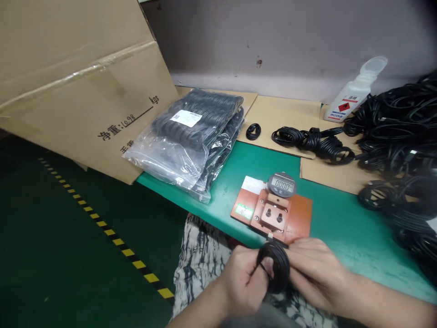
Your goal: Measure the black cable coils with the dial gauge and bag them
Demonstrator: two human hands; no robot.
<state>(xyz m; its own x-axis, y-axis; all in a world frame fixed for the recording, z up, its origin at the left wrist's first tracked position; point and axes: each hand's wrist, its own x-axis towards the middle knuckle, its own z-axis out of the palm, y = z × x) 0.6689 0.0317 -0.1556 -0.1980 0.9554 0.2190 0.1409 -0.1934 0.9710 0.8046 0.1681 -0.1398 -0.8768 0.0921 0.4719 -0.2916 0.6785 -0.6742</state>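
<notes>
We have one coiled black cable (282, 275) at lower centre of the frame, between our two hands and just in front of the gauge fixture (300, 212). Our left hand (246, 279) is curled firmly round the coil's left side, its thumb showing in the ring. Our right hand (316, 269) meets the coil's right side with bent fingers; their tips are partly hidden, so we cannot tell how tightly they close or on what.

A pale connector tip (270, 236) stands at the fixture's near edge; whether it touches, we cannot tell. The digital dial indicator (282, 184) shows only zeros, so we judge that this piece has no reading yet.

As for what is done, stacked clear plastic bags (164, 157) left of centre hold packed coils, the top one bearing a white label (186, 118). Still unbagged are the single small coil (253, 131) at upper centre, the row of coils (312, 140) right of it, and the large cable heap (396, 123) at the right edge.
</notes>
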